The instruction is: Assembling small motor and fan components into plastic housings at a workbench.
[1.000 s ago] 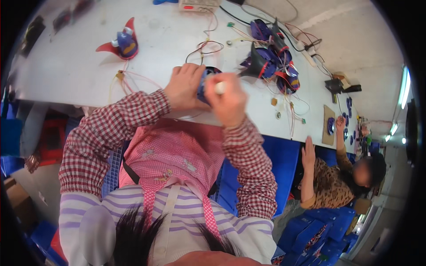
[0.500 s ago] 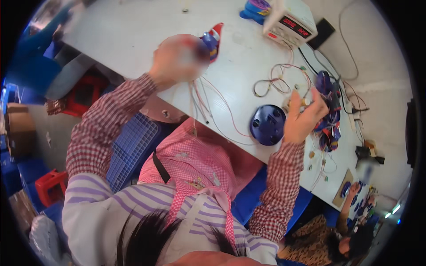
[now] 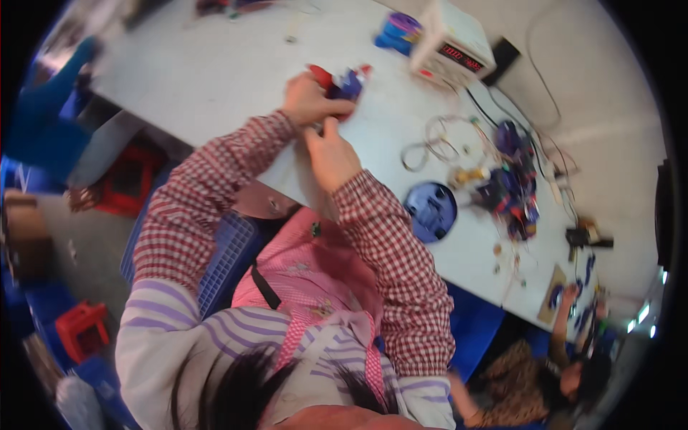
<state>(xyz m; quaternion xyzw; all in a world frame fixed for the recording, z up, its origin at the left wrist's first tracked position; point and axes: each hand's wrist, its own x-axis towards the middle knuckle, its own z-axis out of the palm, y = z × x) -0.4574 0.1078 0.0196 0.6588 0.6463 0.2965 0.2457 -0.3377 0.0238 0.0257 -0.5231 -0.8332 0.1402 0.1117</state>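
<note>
A small red and blue plastic part [image 3: 345, 82] sits just above the white table [image 3: 215, 79], near its front edge. My left hand [image 3: 309, 102] is closed around its left side. My right hand [image 3: 331, 154] reaches up from below, and its fingertips meet the part right under my left hand. Both sleeves are red and white check. A round dark blue disc [image 3: 430, 211] lies alone on the table, to the right of my right forearm.
A white box with a red display [image 3: 453, 41] stands at the far side, next to a blue and purple spool [image 3: 398, 30]. A tangle of wires and blue parts [image 3: 510, 188] lies to the right. Another person [image 3: 566, 373] sits at the lower right.
My right hand has left the blue disc and moved left to join my left hand on the red and blue part. The view has swung, so the disc now lies farther right.
</note>
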